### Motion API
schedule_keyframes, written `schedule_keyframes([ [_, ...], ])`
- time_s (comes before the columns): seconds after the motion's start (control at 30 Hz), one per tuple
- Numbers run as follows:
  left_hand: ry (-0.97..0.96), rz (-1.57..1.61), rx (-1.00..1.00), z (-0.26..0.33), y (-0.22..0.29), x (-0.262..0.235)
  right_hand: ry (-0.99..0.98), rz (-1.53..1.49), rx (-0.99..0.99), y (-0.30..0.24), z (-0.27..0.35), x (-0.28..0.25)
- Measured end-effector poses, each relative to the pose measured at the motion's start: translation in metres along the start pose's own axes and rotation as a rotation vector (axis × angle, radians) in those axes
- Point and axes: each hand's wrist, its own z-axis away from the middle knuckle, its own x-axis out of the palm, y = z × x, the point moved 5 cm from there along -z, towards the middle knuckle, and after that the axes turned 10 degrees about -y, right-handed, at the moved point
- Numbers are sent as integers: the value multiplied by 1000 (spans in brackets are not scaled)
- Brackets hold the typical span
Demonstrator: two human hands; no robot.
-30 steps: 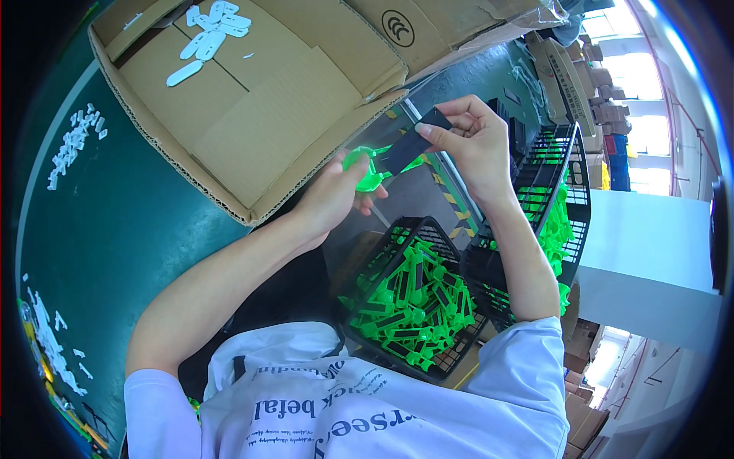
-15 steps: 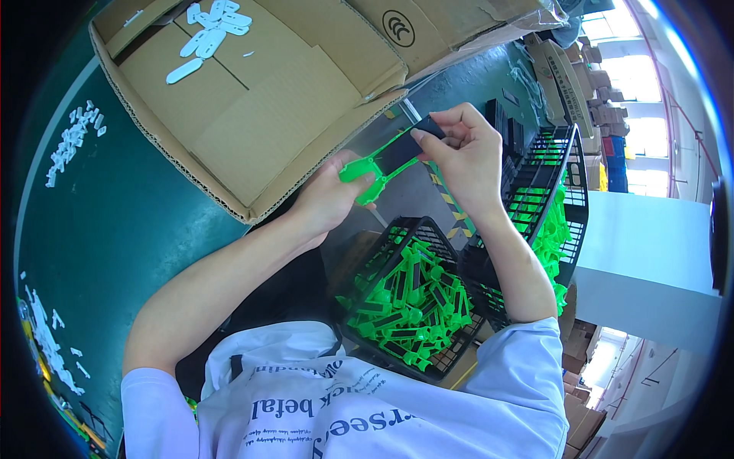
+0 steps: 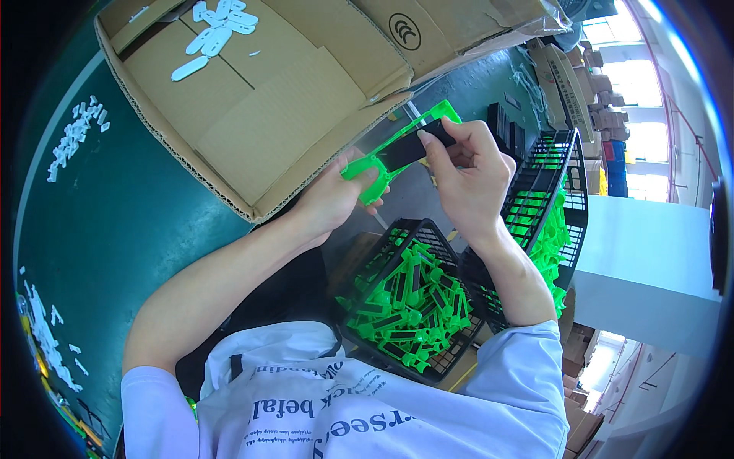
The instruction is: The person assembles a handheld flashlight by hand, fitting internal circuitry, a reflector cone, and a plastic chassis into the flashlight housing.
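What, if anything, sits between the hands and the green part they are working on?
Nothing visible does. The left hand grips the green part at its looped end, and the right hand pinches the black piece lying on it.

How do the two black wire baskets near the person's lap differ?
The near basket sits between the forearms with its opening facing the camera, its green plastic pieces lying loose inside. The far basket, beyond the right forearm, is seen more side-on, and its green pieces spill past its lower edge. Both are black wire and hold green parts.
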Motion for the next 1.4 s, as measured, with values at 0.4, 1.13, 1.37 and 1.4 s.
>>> schedule_keyframes([
  [0.4, -59, -2, 47, 7, 7, 1, -186, -4, 157, 29, -15, -7],
  [1.13, 119, -455, -144, 8, -2, -6, -736, 86, 449, 62, -20, -10],
  [1.37, 173, -409, -144, 8, -3, -7, -693, 218, 331, 52, -21, -11],
  [1.4, 178, -405, -133, 8, -4, -7, -683, 205, 323, 52, -20, -10],
])
